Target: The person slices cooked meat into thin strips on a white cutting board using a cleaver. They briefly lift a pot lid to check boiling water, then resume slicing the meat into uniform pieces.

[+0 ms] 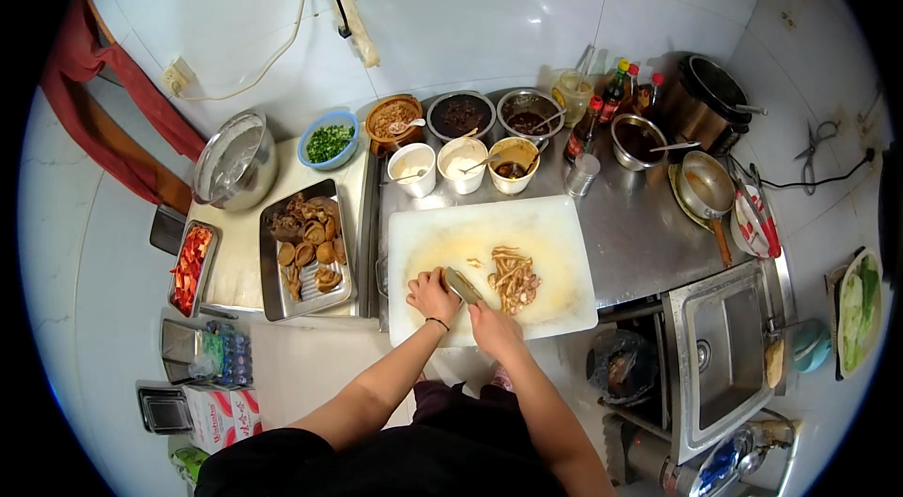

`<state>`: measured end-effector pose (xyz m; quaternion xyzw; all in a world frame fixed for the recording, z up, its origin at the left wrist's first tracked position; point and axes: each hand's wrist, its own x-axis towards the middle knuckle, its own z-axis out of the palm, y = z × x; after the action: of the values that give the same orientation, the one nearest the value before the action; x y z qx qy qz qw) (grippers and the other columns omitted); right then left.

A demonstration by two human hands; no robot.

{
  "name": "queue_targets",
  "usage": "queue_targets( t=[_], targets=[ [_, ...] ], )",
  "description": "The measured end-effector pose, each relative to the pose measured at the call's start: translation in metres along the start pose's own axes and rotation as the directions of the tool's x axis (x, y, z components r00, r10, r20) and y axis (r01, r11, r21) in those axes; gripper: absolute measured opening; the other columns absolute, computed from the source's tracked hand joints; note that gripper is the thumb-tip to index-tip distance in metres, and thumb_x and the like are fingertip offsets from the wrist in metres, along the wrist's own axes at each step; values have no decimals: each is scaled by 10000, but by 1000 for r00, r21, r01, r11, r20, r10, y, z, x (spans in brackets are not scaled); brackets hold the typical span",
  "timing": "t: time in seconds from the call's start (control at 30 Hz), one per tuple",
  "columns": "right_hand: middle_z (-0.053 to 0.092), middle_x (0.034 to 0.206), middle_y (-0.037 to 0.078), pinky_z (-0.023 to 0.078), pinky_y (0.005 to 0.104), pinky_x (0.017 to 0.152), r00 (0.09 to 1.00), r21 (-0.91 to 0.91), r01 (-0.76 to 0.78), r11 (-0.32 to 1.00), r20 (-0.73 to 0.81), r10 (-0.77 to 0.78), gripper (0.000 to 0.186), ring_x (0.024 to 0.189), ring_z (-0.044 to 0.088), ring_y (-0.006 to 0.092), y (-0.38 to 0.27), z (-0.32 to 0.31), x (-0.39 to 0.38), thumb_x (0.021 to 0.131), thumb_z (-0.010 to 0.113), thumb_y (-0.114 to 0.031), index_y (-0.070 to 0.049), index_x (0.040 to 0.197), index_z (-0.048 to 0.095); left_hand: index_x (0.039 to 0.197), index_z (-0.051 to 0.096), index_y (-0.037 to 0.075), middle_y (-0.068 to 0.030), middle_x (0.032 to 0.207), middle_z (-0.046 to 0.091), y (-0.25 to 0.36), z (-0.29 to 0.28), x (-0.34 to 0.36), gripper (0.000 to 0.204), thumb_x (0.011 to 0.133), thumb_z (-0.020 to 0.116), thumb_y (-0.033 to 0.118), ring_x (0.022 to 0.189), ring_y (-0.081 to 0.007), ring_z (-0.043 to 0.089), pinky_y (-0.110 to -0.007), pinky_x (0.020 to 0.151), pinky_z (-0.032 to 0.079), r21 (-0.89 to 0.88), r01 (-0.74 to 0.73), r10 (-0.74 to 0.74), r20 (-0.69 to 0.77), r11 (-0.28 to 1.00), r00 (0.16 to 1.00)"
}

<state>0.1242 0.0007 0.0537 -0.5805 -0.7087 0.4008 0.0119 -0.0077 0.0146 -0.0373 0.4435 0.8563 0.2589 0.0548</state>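
My right hand [496, 328] is closed around the handle of a kitchen knife [461, 285], whose broad blade angles up to the left over the white cutting board [557, 238]. Just left of the blade, my left hand [433, 297] rests on the board with its fingers curled; whatever they press on is hidden under them. A heap of sliced brown food [514, 281], perhaps meat, lies right of the knife. Small light bits [475, 263] sit above the blade.
Left of the board stands a metal tray [329, 297] of braised brown food. White tubs [414, 170], sauce bowls [461, 113] and a bowl of chopped greens [329, 142] line the back. Bottles [585, 126], a wooden-handled pan [707, 185] and a sink [729, 347] are rightward.
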Motion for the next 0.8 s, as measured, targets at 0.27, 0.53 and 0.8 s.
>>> queue_targets(
  t=[0.27,0.53,0.8],
  targets=[
    [603,920,250,433,476,798,1000,24,30,999,-1,-30,436,889,568,406,1,-5,16,924,297,-361,-43,1033,575,1018,604,160,-38,974,523,0,-1,2,328,690,597,155,991,-254,411,-430,800,265,-36,-32,33,36,999,999],
    [601,905,253,434,472,781,1000,121,17,992,16,-19,427,877,569,402,5,24,-9,934,275,-344,-42,1045,554,1028,605,156,-45,944,537,-23,-15,-14,332,697,595,181,982,-252,411,-429,789,262,-33,-128,130,64,991,989],
    [611,886,232,434,481,765,999,91,16,996,-39,-12,405,854,578,395,-5,30,9,933,281,-350,-59,1084,518,1049,596,136,-52,961,528,-25,-10,-14,367,683,604,148,983,-262,409,-422,785,265,-12,-173,173,50,985,984]
  ],
)
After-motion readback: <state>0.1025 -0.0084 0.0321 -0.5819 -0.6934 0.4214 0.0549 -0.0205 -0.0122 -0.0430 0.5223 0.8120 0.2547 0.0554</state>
